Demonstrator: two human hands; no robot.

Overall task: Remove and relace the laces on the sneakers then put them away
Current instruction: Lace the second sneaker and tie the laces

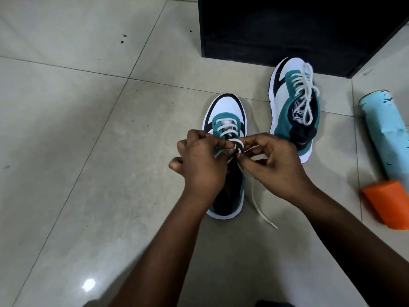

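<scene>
Even, cool indoor light, moderately bright, no harsh contrast. One small white glare spot on the glossy pale grey floor tiles (66, 151) at lower left suggests a lamp overhead. Shadows soft and short: faint one under the teal, white and black sneaker (223, 111) at centre. Tall black cabinet (287, 25) reads as near-featureless dark. Wide-angle bending: tile joints curve toward the edges. Orange-and-pale-blue cylinder (385, 151) at right edge smeared, soft. Forearms at bottom blurred; centre reasonably sharp.

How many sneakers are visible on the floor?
2. One sneaker lies under both hands, its lace being worked; the other sneaker, already laced, lies to its right by the black cabinet. None seems hidden.
</scene>
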